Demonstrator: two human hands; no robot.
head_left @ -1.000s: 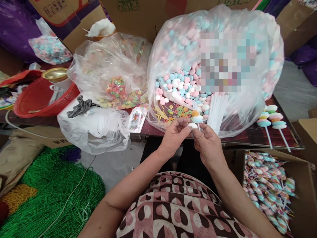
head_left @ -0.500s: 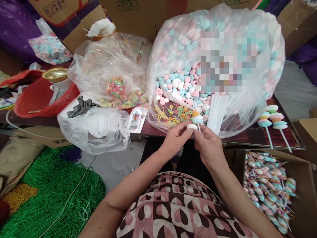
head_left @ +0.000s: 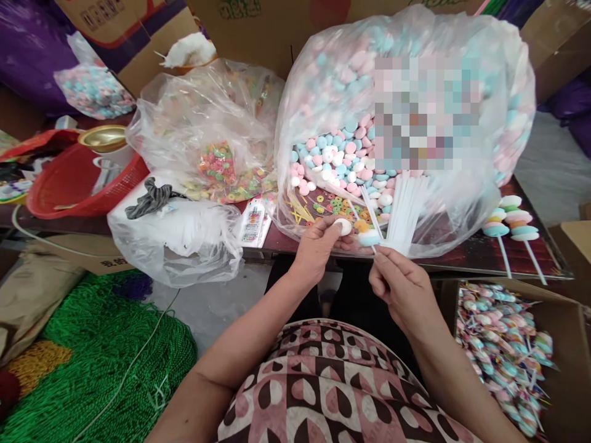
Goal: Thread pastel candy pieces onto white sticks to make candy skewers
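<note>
Between thumb and fingers my left hand (head_left: 319,246) pinches a round white marshmallow (head_left: 342,226). My right hand (head_left: 401,280) is closed on the lower end of a thin white stick (head_left: 374,249). Threaded on that stick are a blue-and-white marshmallow (head_left: 368,237) and an orange ring candy (head_left: 361,226); the stick points left toward the white marshmallow. Just beyond my hands, an opened clear bag (head_left: 443,221) spills pink, blue and white marshmallows (head_left: 351,147). Small ring candies (head_left: 339,206) and a bundle of white sticks (head_left: 406,209) lie at its mouth.
Two finished marshmallow skewers (head_left: 524,227) lie at the table's right edge. A cardboard box (head_left: 570,326) of wrapped candy skewers stands below. To the left are a bag of ring candies (head_left: 207,104), a bag of white wrappers (head_left: 184,240), a red basket (head_left: 50,191) and green cord (head_left: 115,351).
My hands have moved apart. The left has shifted left and up with the white marshmallow, while the right has slid lower on the stick, which now tilts leftward.
</note>
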